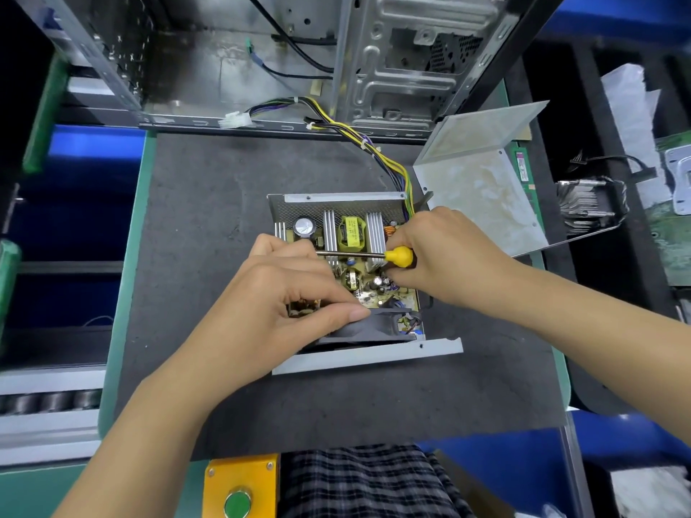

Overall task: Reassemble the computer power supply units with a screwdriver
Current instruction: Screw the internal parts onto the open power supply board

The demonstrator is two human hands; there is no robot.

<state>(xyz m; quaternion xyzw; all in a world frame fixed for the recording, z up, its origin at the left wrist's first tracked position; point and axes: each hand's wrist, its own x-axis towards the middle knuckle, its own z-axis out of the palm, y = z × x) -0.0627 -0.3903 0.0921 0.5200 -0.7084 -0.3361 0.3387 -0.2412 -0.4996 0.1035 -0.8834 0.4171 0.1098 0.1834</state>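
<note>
An open power supply unit (338, 205) lies in the middle of the dark mat, its circuit board, heatsinks and yellow transformer exposed. A black fan (368, 325) sits inside its near wall. My right hand (439, 252) grips the yellow handle of a screwdriver (398, 256), whose shaft lies nearly level and points left across the board. My left hand (284, 293) covers the unit's left part, its fingers curled over the shaft's tip and its thumb lying on the fan's top edge. The tip and what it touches are hidden.
The unit's bent metal cover (482, 181) lies to the right on the mat. An open computer case (284, 57) stands behind, with the unit's yellow and black cables (389, 162) running into it. A yellow button box (241, 487) sits at the near edge; circuit boards (673, 214) lie far right.
</note>
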